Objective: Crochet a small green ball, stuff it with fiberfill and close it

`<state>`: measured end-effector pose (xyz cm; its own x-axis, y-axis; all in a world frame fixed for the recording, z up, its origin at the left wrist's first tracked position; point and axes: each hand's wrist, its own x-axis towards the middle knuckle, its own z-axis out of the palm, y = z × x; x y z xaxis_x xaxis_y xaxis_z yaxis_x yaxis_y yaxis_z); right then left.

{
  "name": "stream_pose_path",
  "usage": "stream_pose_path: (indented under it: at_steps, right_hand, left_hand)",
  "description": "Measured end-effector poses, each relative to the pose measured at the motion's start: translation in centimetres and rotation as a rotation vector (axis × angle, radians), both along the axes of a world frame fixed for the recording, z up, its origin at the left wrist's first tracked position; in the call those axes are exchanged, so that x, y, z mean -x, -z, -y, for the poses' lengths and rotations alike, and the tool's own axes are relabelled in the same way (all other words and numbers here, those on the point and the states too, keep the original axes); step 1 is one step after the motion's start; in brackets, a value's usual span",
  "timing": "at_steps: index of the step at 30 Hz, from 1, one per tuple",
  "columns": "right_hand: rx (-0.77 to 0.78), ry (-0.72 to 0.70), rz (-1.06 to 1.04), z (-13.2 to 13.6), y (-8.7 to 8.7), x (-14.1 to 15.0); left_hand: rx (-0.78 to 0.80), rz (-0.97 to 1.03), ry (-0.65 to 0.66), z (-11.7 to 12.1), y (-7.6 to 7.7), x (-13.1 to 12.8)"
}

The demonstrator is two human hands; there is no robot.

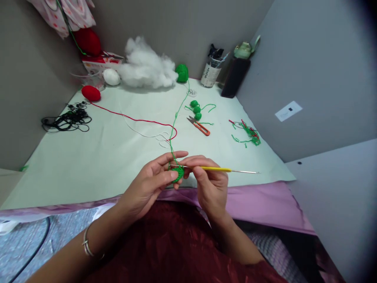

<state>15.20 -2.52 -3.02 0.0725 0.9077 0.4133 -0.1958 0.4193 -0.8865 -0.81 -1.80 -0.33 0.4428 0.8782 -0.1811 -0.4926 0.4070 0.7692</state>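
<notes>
Between the thumb and fingers of my left hand (153,179) is a small round green crochet piece (178,174). My right hand (210,182) is closed around the yellow handle of a crochet hook (216,169). One metal end of the hook reaches the green piece; the other points right. Green yarn (176,116) runs from the piece over my left fingers to a green yarn ball (182,73) at the back. Beyond my hands lie three small green crocheted balls (196,109) with yarn tails, and orange-handled thread snips (200,126).
White stuffing (147,67) is heaped at the back. On the left are a red yarn ball (91,93), a white ball (111,77) and tangled black cord (67,119). Yarn scraps (249,133) lie right, below a dark bottle (235,74) and a cup of tools (211,72). Walls enclose the table.
</notes>
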Motion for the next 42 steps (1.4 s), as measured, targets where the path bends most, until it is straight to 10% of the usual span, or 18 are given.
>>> stream_pose_path:
  at_steps: [6, 12, 28, 42]
  right_hand:
    - [-0.103, 0.104, 0.204, 0.2, 0.0, 0.0]
    - [-0.555, 0.424, 0.777, 1.1, 1.1, 0.2]
    - [0.148, -0.004, -0.212, -0.3, -0.5, -0.8]
    - [-0.019, 0.073, 0.022, -1.1, 0.4, 0.8]
  left_hand:
    - [-0.022, -0.067, -0.098, -0.1, 0.0, -0.1]
    - [0.091, -0.010, -0.078, 0.2, 0.2, -0.4]
    - [0.106, 0.057, 0.015, -0.4, 0.6, 0.5]
    - [-0.147, -0.257, -0.091, -0.5, 1.2, -0.1]
